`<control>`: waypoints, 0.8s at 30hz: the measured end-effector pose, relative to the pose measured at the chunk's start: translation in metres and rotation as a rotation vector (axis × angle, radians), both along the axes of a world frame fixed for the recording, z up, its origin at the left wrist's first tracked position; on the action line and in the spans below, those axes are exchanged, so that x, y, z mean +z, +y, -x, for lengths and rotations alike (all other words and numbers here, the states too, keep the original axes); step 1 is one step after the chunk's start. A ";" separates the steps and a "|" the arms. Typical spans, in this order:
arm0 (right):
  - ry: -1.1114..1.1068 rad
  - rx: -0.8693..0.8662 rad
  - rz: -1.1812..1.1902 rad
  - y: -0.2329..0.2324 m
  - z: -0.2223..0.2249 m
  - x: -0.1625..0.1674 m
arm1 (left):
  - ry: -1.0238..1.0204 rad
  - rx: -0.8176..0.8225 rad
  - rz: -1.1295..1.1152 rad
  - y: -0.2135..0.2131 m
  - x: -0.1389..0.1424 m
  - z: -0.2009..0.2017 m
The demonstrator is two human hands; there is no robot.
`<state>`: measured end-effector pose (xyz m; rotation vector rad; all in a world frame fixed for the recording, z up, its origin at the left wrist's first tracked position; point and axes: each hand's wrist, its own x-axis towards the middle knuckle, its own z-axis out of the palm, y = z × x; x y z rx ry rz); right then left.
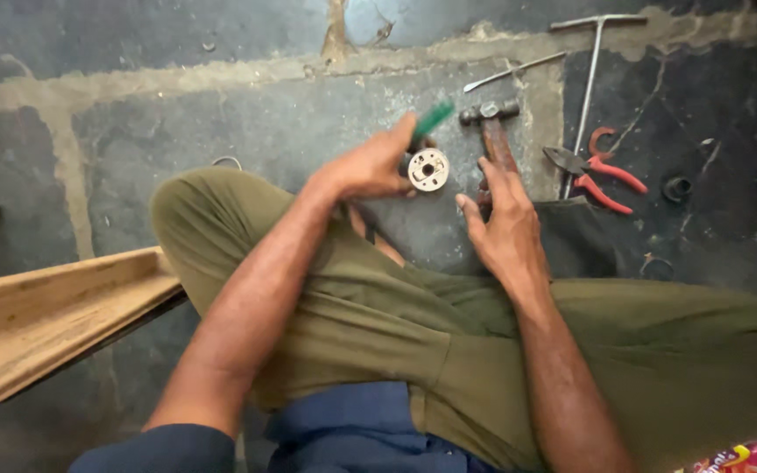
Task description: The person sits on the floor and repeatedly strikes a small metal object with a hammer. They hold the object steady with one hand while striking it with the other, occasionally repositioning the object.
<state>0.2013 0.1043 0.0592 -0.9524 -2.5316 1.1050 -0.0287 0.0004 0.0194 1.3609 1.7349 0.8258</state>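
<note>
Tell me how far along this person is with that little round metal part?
Done so far: tools are laid out on the floor, a T-handled wrench and red-handled pliers among them. In hand: the left hand holds a round metal part and a green-handled tool, while the right hand reaches onto the hammer. Left: any hammering; the hammer lies flat, not lifted.

One hammer [490,131], one pliers [596,171], one T-wrench [590,79], one round metal part [428,169], two hands [370,166] [503,223].

Green-handled tool [432,118], silver-white round part [428,169], red-handled pliers [602,171], brown-handled hammer [493,131], olive trousers [378,307], blue shirt [343,434], dk grey floor [177,131] w/ tan seams.
</note>
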 end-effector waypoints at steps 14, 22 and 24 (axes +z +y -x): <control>0.097 -0.120 0.196 0.003 0.001 -0.011 | -0.036 0.202 -0.230 0.027 0.025 -0.001; 0.514 -0.197 0.919 0.018 -0.008 -0.017 | -0.177 -0.080 -0.212 0.031 0.020 -0.023; 0.583 -0.249 0.919 0.021 -0.011 -0.018 | -0.102 0.032 -0.275 0.034 0.017 -0.015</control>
